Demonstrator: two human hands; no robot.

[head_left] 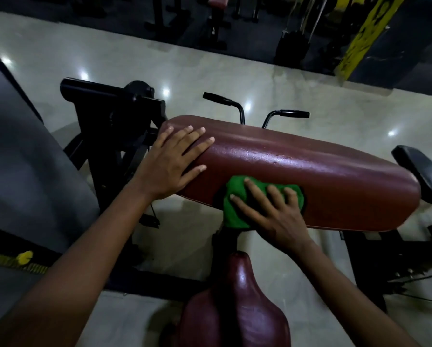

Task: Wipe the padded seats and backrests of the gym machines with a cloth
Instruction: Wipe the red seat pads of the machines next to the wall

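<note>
A long maroon padded rest (310,176) lies across the middle of the view, sloping down to the right. My left hand (172,164) rests flat on its left end with fingers spread. My right hand (272,211) presses a green cloth (235,209) against the pad's near edge, fingers spread straight over the cloth. Below, a maroon saddle-shaped seat (237,311) stands at the bottom centre, between my forearms.
Black machine frame (114,116) stands left of the pad. Two black handles (255,108) rise behind it. A black pad (420,171) sits at the right end. Other dark machines and a yellow pillar (362,36) line the far side of the glossy pale floor.
</note>
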